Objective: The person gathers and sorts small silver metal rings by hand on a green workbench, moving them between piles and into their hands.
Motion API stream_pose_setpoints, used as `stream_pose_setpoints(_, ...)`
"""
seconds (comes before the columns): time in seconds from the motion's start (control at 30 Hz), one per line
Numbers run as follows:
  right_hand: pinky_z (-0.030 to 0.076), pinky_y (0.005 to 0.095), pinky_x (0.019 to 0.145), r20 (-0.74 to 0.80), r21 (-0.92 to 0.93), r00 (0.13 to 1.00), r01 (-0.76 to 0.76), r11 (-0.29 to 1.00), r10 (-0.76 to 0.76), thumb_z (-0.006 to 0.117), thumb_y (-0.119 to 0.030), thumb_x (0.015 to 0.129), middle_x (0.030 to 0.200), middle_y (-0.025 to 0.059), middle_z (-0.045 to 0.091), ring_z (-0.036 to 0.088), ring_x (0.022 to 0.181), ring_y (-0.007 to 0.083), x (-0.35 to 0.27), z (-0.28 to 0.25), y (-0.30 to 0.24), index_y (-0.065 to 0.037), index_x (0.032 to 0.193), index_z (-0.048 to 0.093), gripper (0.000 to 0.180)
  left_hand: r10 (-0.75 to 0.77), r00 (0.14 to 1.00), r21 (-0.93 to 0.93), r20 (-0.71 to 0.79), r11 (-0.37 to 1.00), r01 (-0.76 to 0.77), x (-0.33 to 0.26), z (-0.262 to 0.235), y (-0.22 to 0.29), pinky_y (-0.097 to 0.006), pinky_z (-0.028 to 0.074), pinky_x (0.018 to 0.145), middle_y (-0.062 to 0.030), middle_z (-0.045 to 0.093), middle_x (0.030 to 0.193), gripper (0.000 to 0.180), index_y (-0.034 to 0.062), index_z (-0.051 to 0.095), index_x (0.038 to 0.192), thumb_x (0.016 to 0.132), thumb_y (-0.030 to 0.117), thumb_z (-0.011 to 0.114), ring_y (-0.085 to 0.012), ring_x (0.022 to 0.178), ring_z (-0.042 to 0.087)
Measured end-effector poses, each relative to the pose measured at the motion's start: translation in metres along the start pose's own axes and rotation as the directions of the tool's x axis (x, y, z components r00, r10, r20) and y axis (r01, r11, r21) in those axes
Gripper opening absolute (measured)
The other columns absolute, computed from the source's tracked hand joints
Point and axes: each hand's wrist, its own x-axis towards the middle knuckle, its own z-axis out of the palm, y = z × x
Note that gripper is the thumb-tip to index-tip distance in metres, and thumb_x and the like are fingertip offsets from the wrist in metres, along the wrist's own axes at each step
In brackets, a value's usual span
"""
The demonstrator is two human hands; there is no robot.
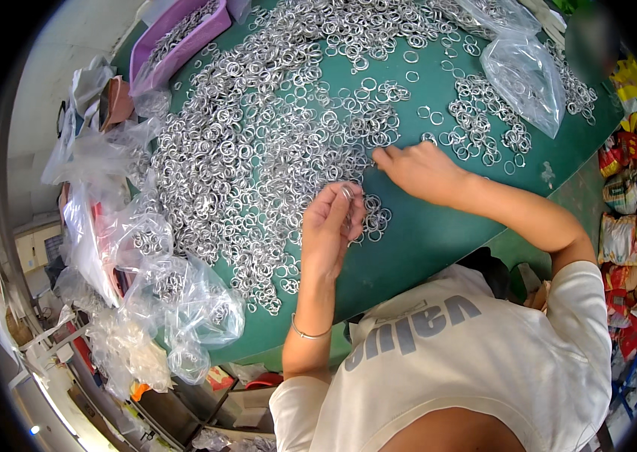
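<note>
Leftmost, apt to snag and drag rings if tugged: crumpled clear bags [198, 301], slumped along the edge of the green table [409, 248]. Next, at the far left, liable to spill if knocked: a purple bin [189, 54] heaped with small metal pieces. Then, easily scattered by a brushing wrist, a broad loose heap of metal rings [205, 158]. At its near right edge, the left hand [333, 215], curled closed with thumb over at least one ring; possible drop from too slack a grip. Just to the right, the right hand [416, 172], fingers tucked inward beside the heap; fingertip gap and hold impossible to tell. Farther right, easily mixed in by a careless sweep, a smaller ring cluster [473, 117]; then another clear bag [525, 83], blocking the far side, and colourful packets [623, 237] beyond the table.
</note>
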Motion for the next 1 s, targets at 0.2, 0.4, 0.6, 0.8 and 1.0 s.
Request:
stream_pose_setpoints(0.2, 0.027, 0.0271, 0.034, 0.43, 0.891, 0.881, -0.377, -0.254, 0.199, 0.042, -0.012, 0.085, 0.067, 0.0071, 0.054, 0.048, 0.042, 0.0161, -0.007, -0.024, 0.014, -0.006, 0.083, 0.049, 0.01, -0.005, 0.995, -0.261, 0.096, 0.965, 0.029, -0.026, -0.018, -0.015, -0.019, 0.036, 0.046, -0.016, 0.057, 0.09, 0.023, -0.0058, 0.054, 0.099, 0.082, 0.006, 0.045, -0.014, 0.062, 0.043)
stream_pose_setpoints(0.4, 0.032, 0.0233, 0.043, 0.346, 0.83, 0.931, -0.245, -0.502, 0.117, 0.044, -0.021, 0.087, 0.082, 0.0044, 0.054, 0.051, 0.061, 0.0138, -0.028, -0.028, -0.026, -0.005, 0.079, 0.051, 0.019, -0.47, 0.883, -0.514, -0.012, 0.76, 0.398, -0.046, 0.009, -0.017, -0.032, 0.048, 0.063, -0.0204, 0.055, 0.098, 0.048, -0.0115, 0.049, 0.109, 0.09, 0.031, 0.039, -0.0245, 0.079, 0.053)
stream_pose_setpoints(0.6, 0.043, 0.0346, 0.065, -0.203, 0.748, 0.951, 0.305, 0.589, -0.235, 0.058, -0.018, 0.081, 0.08, 0.0068, 0.053, 0.053, 0.076, 0.023, -0.037, -0.021, -0.084, -0.005, 0.075, 0.053, 0.015, -0.421, 0.893, -0.67, 0.157, 0.619, 0.41, -0.053, 0.001, -0.059, -0.032, 0.054, 0.065, -0.0048, 0.059, 0.091, 0.031, 0.0079, 0.055, 0.101, 0.096, 0.028, 0.034, -0.0197, 0.082, 0.059)
stream_pose_setpoints(0.8, 0.039, 0.0366, 0.08, -0.253, 0.765, 0.966, 0.164, 0.623, 0.056, 0.063, -0.011, 0.075, 0.09, 0.0052, 0.059, 0.054, 0.089, 0.0229, -0.034, -0.016, -0.063, -0.006, 0.085, 0.06, 0.012, -0.152, 0.897, -0.648, 0.416, 0.642, 0.41, -0.059, -0.03, -0.095, -0.021, 0.035, 0.041, -0.0035, 0.053, 0.068, 0.026, 0.0084, 0.057, 0.093, 0.095, 0.03, 0.042, -0.0118, 0.057, 0.05)
stream_pose_setpoints(1.0, 0.031, 0.0437, 0.092, -0.129, 0.245, 0.984, 0.153, 0.957, -0.125, 0.064, -0.008, 0.07, 0.11, 0.0076, 0.05, 0.045, 0.108, 0.0256, -0.035, -0.002, -0.054, -0.007, 0.097, 0.057, 0.028, -0.165, 0.973, -0.12, -0.159, 0.982, 0.146, -0.084, -0.019, -0.052, -0.017, 0.026, 0.04, -0.0019, 0.054, 0.064, 0.016, 0.0025, 0.063, 0.093, 0.091, 0.015, 0.052, -0.0057, 0.051, 0.044)
